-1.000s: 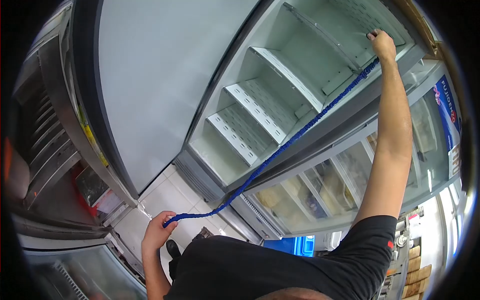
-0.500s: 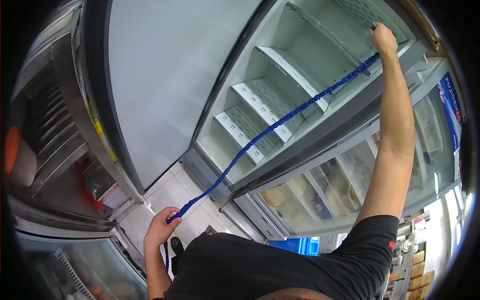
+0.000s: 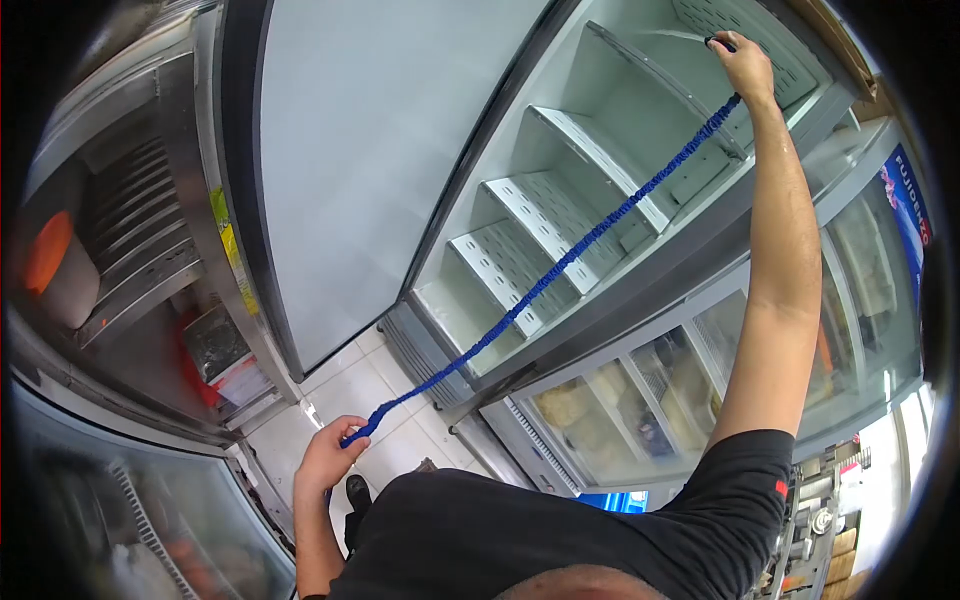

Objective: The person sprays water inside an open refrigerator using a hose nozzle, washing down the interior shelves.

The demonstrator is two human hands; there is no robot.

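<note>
A blue ruffled expandable hose (image 3: 585,245) runs diagonally across the view between my two hands. My right hand (image 3: 748,68) is closed around its far end, inside the upper part of an open upright refrigerator (image 3: 440,300). A small black tip (image 3: 718,43) pokes out of my fingers, and a thin pale streak like water runs left from it. Low on the left, my left hand (image 3: 328,458) pinches the hose, with more of it hanging below the wrist. Perforated white shelves (image 3: 550,215) sit inside the refrigerator, with only bare surfaces showing.
The refrigerator door (image 3: 390,150) stands wide open on the left. A glass-front display chiller (image 3: 650,390) with food is on the right. Metal racking (image 3: 140,250) holds a grey-and-orange container (image 3: 65,265). White tiles (image 3: 390,440) cover the floor.
My right hand has shifted slightly left inside the refrigerator, and the black tip and pale streak now show. The camera view has shifted a little. My left hand keeps its hold.
</note>
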